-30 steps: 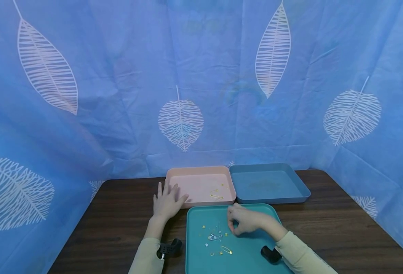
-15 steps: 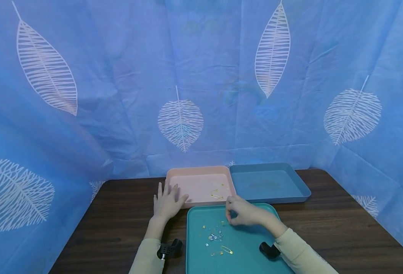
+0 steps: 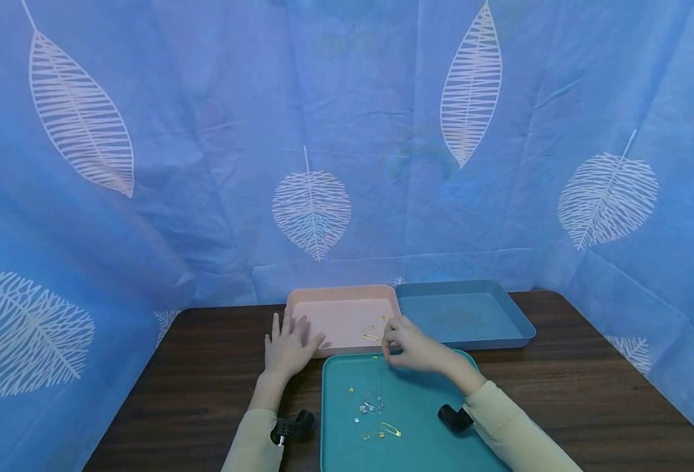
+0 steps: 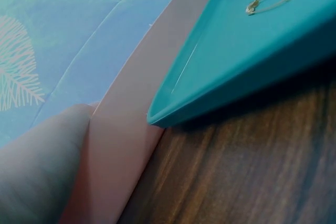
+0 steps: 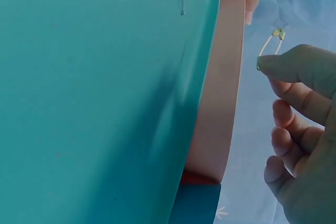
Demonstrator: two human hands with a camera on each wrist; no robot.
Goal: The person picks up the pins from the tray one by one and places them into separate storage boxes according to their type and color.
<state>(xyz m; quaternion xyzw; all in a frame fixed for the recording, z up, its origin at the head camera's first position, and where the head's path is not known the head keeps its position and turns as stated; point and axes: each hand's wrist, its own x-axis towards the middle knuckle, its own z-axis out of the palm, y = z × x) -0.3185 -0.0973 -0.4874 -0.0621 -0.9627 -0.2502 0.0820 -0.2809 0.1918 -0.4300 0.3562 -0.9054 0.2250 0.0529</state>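
Observation:
My right hand pinches a gold safety pin between thumb and index finger, over the meeting edges of the teal tray and the pink tray. The other fingers are loosely curled. My left hand rests at the pink tray's near left corner with its fingers spread, the thumb at the rim in the left wrist view. On the teal tray lie a small cluster of silver safety pins and a few gold ones, including an unheld gold safety pin. Several gold pins lie inside the pink tray.
A blue tray stands to the right of the pink one, behind the teal tray. All of them sit on a dark wooden table. A blue leaf-patterned cloth hangs close behind and at both sides.
My right hand has risen from the teal tray and moved forward and slightly left toward the pink tray, carrying the gold safety pin. My left hand has stayed in place.

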